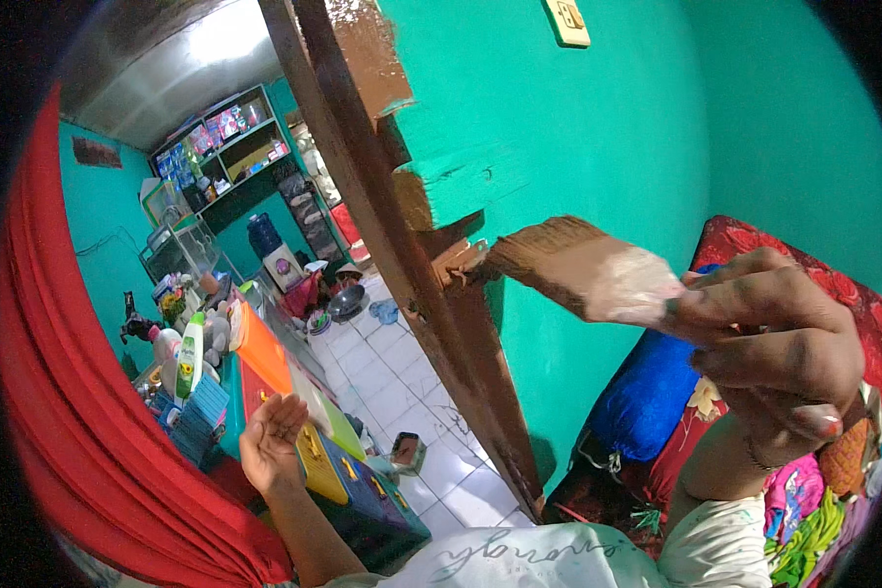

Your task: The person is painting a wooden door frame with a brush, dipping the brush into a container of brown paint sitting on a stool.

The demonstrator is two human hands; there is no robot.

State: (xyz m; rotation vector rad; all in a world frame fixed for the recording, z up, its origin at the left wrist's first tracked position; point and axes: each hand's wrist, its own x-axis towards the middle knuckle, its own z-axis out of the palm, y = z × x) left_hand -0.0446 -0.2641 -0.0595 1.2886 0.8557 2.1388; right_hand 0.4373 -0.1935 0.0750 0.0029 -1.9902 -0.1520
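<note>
My right hand (779,338) is closed on a wide, flat paintbrush (578,269), pinching it at its pale end. The brush's brown bristles point left toward a brown wooden door frame (402,235). Their tips come close to a rough, jutting part of the frame, and whether they touch it I cannot tell. Brown paint also covers a ragged strip of the turquoise wall (568,127) along the frame. Lower down on the left, my left hand (274,441) is held up with its palm showing and fingers apart, holding nothing, in front of a colourful drawer cabinet (338,470).
A red curtain (98,421) hangs at far left. Bottles, one a white and green bottle (189,355), and a blue basket (201,416) crowd the cabinet top. Past the doorway lies white tiled floor (441,441). On the right are a blue bolster (647,397) and piled cloths (804,505).
</note>
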